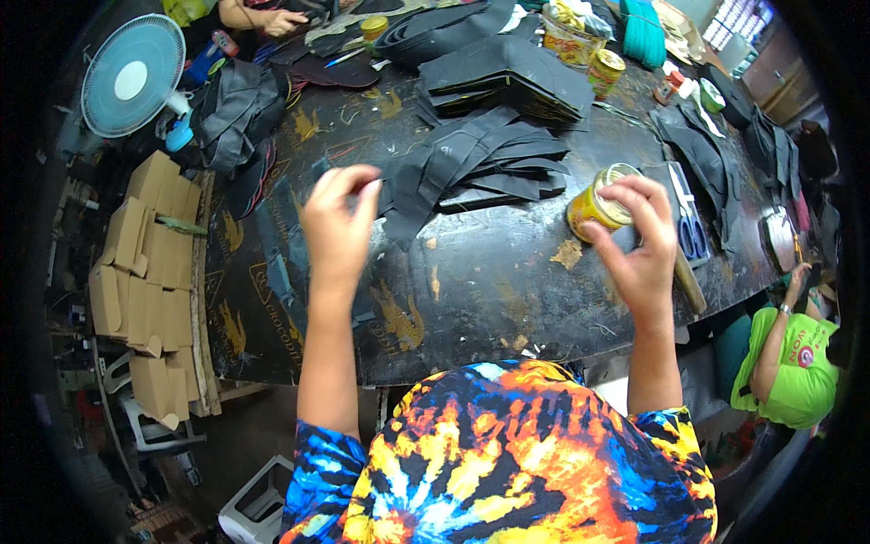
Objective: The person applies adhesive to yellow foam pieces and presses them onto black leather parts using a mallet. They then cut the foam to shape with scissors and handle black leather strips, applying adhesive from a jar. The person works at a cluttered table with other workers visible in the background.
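Note:
My left hand (340, 218) is raised over the left part of the dark table (471, 317), thumb and fingertips drawn together; anything pinched there is too small to make out. Just right of it lies a fanned heap of black cut pieces (471, 163). My right hand (642, 236) curves beside an open yellow tin can (582, 216), thumb and fingers apart. The hand hides part of the can, and I cannot tell whether they touch. Right of that hand lie blue-handled scissors (692, 238) and a wooden handle (689, 283), its other end hidden.
Stacked black sheets (507, 77), a second yellow can (604, 72) and a tub (573, 41) stand farther back. Cardboard boxes (154, 263) and a fan (131, 82) are at left. Another person's hand (281, 22) shows at the back; a person in green (793, 367) is at right.

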`<state>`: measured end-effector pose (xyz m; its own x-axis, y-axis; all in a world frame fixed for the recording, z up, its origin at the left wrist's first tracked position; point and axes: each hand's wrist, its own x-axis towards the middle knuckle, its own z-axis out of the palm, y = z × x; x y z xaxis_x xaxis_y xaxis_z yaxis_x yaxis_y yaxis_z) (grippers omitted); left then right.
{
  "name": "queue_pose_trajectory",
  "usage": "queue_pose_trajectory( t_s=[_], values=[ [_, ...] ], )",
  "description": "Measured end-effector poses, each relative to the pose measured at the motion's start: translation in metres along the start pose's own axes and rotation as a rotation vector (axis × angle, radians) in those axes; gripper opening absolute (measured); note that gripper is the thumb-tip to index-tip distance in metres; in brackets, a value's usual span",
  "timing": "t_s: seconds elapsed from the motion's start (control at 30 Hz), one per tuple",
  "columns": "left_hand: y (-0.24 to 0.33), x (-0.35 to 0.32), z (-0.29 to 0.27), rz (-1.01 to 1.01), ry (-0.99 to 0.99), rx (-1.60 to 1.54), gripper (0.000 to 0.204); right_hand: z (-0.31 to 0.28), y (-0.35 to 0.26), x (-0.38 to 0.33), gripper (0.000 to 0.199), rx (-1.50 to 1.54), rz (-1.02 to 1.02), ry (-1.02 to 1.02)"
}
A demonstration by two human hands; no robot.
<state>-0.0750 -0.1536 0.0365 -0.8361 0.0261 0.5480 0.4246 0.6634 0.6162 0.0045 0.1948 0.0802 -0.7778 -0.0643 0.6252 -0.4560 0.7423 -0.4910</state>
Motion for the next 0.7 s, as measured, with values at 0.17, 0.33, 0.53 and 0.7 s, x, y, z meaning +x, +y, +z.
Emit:
queue_pose_trajectory(
  t_s=[0.17,0.33,0.53,0.7],
  values=[
    [0.006,0.028,0.062,-0.084,-0.224,-0.031,0.035,-0.041,0.026,0.002,0.047,-0.345,0.014,-0.093],
    [0.012,0.013,0.075,0.034,-0.127,0.065,0.024,-0.049,0.043,-0.003,0.051,-0.414,-0.012,-0.169],
    [0.040,0.006,0.041,-0.165,-0.130,-0.443,0.013,-0.032,0.055,0.011,0.050,-0.453,-0.014,-0.301],
    [0.061,0.001,0.014,-0.210,-0.322,-0.796,0.021,-0.033,0.056,0.009,0.039,-0.322,-0.048,-0.062]
  ],
)
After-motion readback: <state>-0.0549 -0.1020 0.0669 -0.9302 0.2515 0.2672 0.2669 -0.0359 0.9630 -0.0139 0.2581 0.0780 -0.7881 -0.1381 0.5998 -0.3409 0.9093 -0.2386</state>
